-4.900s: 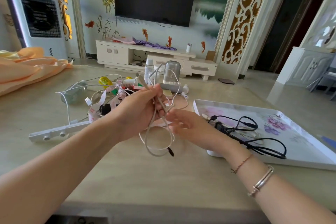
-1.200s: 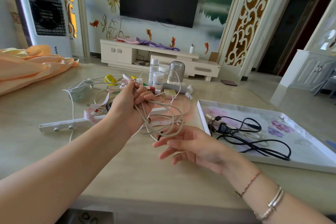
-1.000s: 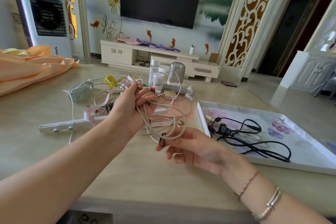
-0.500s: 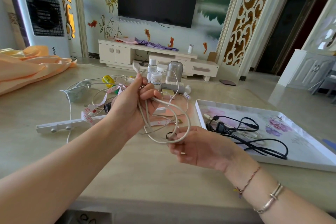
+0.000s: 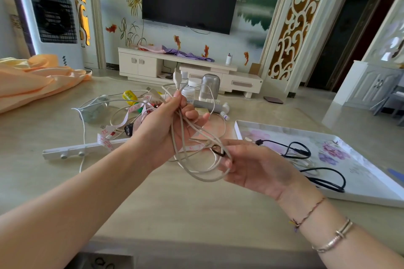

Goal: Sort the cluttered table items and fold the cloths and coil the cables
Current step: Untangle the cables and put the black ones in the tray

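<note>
My left hand (image 5: 168, 129) grips a beige cable (image 5: 196, 172) in several loops above the table, its white plug end sticking up above my fingers. My right hand (image 5: 251, 166) pinches the lower right side of the loops at a small black band. Behind my hands lies a tangle of white cables (image 5: 122, 113) mixed with a measuring tape (image 5: 109, 135). A black cable (image 5: 323, 181) lies in the white floral tray (image 5: 371, 181) on the right. An orange cloth (image 5: 32, 81) is heaped at the far left.
A white bar with knobs (image 5: 72, 152) lies left of my left arm. Bottles and a grey canister (image 5: 208, 89) stand behind the tangle, with a tube (image 5: 209, 106) lying beside them. A yellow item (image 5: 129, 96) sits among the cables. The near table edge runs along the bottom.
My left hand has gathered the beige cable into loops. My right hand moved up from below the loops and now pinches their lower right side.
</note>
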